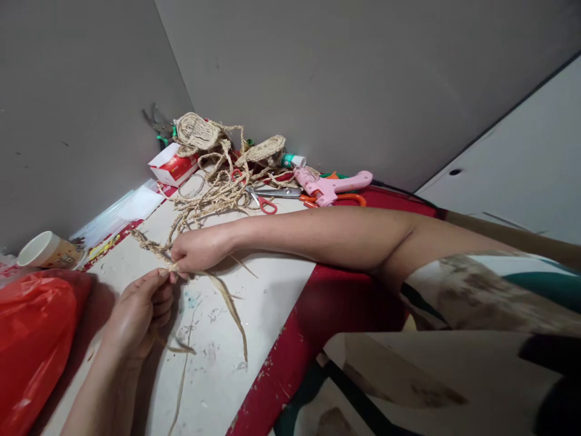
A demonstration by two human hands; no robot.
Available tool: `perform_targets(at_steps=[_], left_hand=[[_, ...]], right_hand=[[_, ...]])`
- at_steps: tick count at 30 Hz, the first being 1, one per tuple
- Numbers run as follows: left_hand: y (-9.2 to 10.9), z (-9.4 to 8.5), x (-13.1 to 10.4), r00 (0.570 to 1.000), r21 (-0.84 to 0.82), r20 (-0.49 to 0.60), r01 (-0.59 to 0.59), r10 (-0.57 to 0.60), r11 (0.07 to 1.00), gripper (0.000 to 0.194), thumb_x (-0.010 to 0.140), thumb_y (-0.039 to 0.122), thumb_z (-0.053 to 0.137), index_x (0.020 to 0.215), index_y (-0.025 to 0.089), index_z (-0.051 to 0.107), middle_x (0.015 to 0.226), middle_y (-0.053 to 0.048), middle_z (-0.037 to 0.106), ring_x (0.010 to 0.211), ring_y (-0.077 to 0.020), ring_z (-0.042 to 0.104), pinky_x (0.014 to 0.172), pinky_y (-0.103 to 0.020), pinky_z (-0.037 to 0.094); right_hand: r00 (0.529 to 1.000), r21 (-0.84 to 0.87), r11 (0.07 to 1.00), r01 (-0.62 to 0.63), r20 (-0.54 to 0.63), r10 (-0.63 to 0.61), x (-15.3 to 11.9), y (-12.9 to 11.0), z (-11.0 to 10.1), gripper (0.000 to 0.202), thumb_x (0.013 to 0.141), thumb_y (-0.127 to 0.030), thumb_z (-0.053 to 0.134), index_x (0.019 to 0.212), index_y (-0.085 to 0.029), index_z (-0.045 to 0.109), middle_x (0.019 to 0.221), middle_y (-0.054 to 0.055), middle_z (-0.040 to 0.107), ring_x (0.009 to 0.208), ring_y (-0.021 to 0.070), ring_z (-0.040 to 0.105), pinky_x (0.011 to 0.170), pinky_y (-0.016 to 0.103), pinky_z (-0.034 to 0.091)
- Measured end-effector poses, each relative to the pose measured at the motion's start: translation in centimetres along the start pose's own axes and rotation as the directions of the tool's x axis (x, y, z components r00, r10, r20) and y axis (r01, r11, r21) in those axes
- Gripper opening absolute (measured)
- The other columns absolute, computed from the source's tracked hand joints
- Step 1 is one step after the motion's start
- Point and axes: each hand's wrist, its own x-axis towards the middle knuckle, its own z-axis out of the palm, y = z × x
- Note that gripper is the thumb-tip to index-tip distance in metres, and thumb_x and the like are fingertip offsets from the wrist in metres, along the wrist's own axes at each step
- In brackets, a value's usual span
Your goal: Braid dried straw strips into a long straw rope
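Note:
My left hand (pixel 143 309) pinches the end of a tan straw braid at the left middle of the head view. Touching it, my right hand (pixel 200 249) is closed around the same braid (pixel 152 244), whose finished part sticks out beyond my knuckles. Loose flat straw strands (pixel 231 312) hang from my hands over the white board (pixel 213 375). Behind my right hand lies a tangled heap of braided straw cord (pixel 213 197), with a flat coil (pixel 196 133) on top at the back.
Red-handled scissors (pixel 267 206), orange-handled scissors (pixel 284 193) and a pink glue gun (pixel 333 184) lie behind my right forearm. A red and white box (pixel 175 165) stands near the wall. At left are a paper cup (pixel 52 249) and a red plastic bag (pixel 36 345).

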Motion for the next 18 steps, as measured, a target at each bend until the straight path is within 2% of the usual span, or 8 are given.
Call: perform_targets(at_steps=[5,10,15,18], left_hand=[[0.0,0.3,-0.1,1.0,0.002,-0.001,-0.011,0.011,1.0,0.027,0.074,0.037,0.069,0.067,0.016,0.054,0.047,0.011,0.023,0.038,-0.0025,0.016,0.032,-0.011,0.018],[-0.1,0.1,0.0,0.998,0.003,-0.044,-0.039,0.039,0.999,0.025,0.072,0.035,0.07,0.067,0.015,0.056,0.045,0.011,0.023,0.038,-0.0022,0.016,0.033,-0.012,0.016],[-0.7,0.0,0.0,0.995,-0.079,-0.055,-0.088,0.083,0.993,0.026,0.071,0.029,0.07,0.061,0.017,0.05,0.045,0.01,0.025,0.037,-0.0028,0.018,0.033,-0.014,0.017],[-0.7,0.4,-0.1,0.993,-0.133,-0.065,-0.108,0.1,0.985,0.034,0.074,0.027,0.066,0.053,0.018,0.041,0.046,0.009,0.026,0.036,-0.0032,0.021,0.033,-0.015,0.019]], right_hand=[[0.999,-0.131,0.991,-0.032,-0.013,0.031,-0.6,-1.1,0.0,0.029,0.086,-0.014,0.047,0.1,-0.005,0.071,0.09,0.011,0.069,0.069,0.0122,0.052,0.061,0.023,0.036],[0.997,-0.277,0.959,-0.06,-0.072,0.041,-1.3,-1.6,-0.5,0.03,0.087,-0.019,0.044,0.098,-0.007,0.069,0.094,0.013,0.068,0.066,0.0132,0.048,0.056,0.025,0.034],[0.997,-0.177,0.984,-0.035,-0.069,0.023,-1.9,-2.6,-0.2,0.03,0.085,-0.017,0.042,0.094,-0.006,0.068,0.089,0.011,0.068,0.067,0.0129,0.052,0.057,0.025,0.036],[0.997,-0.203,0.977,-0.069,-0.053,0.059,-2.1,-3.2,0.7,0.03,0.083,-0.017,0.043,0.095,-0.008,0.069,0.089,0.012,0.069,0.067,0.0153,0.056,0.055,0.026,0.036]])
